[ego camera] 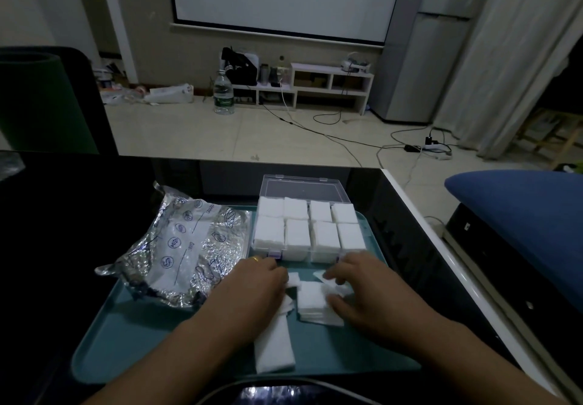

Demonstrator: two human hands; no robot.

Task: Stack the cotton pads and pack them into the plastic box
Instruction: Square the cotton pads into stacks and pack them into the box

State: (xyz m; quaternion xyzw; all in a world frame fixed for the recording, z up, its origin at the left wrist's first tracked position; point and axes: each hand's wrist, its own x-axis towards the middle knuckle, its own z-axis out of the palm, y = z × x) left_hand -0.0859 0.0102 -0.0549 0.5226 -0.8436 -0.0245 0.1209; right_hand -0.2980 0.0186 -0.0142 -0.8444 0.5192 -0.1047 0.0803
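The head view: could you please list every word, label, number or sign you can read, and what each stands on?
Foil bag: printed round icons and a short sideways word that may read "Date:"; the other print is too blurred to read.
Water bottle on the floor: a green label, text too small to read.
Plastic box, cotton pads and tray: no text visible.

I see teal plastic tray [132, 341] on dark glossy worktop [79, 183]. Clear plastic box [307, 231] at tray's far edge, lid open behind it, white cotton pads [298, 236] in all eight compartments. Crinkled silver foil bag [183, 243] left of box. Loose pad stack [312, 302] before box, between my left hand [255, 284] and right hand [362, 288].
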